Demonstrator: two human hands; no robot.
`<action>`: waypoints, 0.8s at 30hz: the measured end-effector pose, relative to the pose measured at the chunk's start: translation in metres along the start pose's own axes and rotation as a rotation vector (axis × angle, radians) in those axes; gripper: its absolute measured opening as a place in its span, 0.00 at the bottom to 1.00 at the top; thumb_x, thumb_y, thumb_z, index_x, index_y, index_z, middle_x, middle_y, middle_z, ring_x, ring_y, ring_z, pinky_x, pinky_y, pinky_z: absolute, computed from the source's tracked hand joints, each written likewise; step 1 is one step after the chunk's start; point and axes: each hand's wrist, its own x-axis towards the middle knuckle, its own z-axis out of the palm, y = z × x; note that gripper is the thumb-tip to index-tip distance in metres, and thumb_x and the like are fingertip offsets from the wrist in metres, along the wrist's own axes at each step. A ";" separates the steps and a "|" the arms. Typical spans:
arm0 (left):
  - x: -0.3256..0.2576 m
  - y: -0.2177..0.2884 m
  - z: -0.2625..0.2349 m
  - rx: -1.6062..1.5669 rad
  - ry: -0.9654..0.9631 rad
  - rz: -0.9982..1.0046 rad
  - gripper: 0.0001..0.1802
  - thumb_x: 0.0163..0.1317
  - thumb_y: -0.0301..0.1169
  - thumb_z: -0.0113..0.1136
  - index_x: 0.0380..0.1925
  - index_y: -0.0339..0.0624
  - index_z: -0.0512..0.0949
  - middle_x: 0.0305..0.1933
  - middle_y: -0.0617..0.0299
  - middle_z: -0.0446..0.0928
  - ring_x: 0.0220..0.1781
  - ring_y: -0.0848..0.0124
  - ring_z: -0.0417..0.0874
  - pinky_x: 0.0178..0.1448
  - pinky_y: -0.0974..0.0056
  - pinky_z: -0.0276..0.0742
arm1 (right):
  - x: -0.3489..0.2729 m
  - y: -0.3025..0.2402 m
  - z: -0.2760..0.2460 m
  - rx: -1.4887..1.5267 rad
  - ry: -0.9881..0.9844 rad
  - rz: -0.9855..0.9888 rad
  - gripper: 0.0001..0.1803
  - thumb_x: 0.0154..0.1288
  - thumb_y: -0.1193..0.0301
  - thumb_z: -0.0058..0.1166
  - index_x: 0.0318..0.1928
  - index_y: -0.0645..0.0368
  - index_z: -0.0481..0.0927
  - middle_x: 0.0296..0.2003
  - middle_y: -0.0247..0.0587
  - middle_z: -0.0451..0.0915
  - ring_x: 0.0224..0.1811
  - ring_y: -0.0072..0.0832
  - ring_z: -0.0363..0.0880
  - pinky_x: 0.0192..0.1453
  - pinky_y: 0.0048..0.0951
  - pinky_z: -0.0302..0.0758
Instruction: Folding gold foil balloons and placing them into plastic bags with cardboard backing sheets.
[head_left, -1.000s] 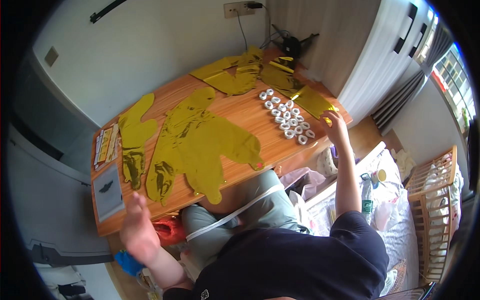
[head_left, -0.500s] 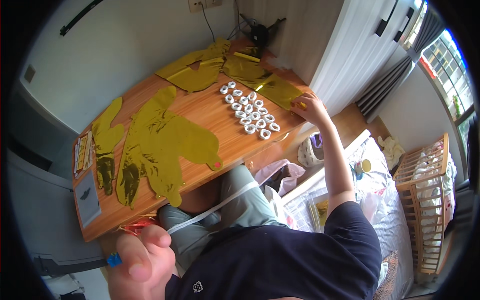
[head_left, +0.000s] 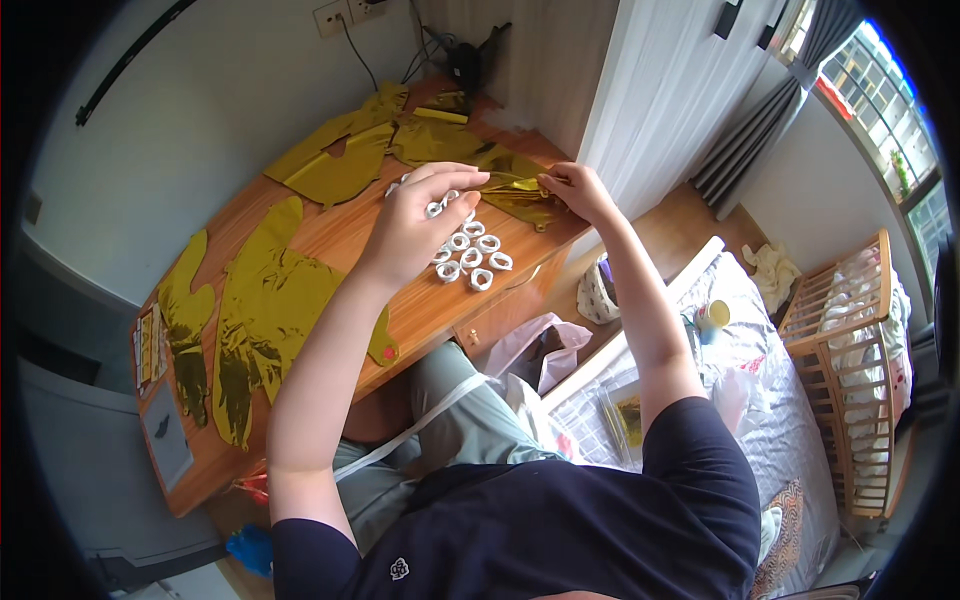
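Legible text and signs in your view: none can be read.
Between six and seven o'clock, your dark shirt (head_left: 560,525) bears a small white emblem (head_left: 399,569); just below nine, the printed sheets (head_left: 149,352) carry print too small to read; near eight, the pale panel (head_left: 176,455) shows an unclear dark mark.

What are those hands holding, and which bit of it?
The right hand pinches the gold foil near its right end. The left hand looks open, apparently holding nothing.
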 end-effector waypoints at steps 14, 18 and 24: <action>0.069 -0.102 0.103 0.762 -0.325 -0.121 0.19 0.61 0.49 0.66 0.45 0.52 0.88 0.43 0.57 0.82 0.47 0.57 0.84 0.50 0.53 0.79 | 0.005 0.019 0.004 0.131 0.026 -0.031 0.23 0.70 0.53 0.59 0.41 0.64 0.85 0.33 0.52 0.83 0.36 0.43 0.81 0.44 0.39 0.76; 0.071 -0.108 0.101 0.709 -0.303 -0.104 0.21 0.57 0.52 0.68 0.40 0.49 0.89 0.41 0.57 0.83 0.44 0.57 0.86 0.49 0.53 0.81 | 0.004 0.017 0.000 0.226 -0.007 0.000 0.23 0.73 0.55 0.56 0.46 0.66 0.82 0.37 0.45 0.82 0.38 0.32 0.79 0.45 0.33 0.76; 0.072 -0.115 0.105 0.700 -0.283 -0.023 0.20 0.59 0.52 0.66 0.36 0.49 0.89 0.37 0.57 0.82 0.42 0.58 0.86 0.47 0.54 0.80 | 0.004 0.029 0.000 0.354 -0.097 0.011 0.20 0.72 0.63 0.57 0.56 0.64 0.77 0.39 0.34 0.80 0.43 0.19 0.77 0.51 0.24 0.75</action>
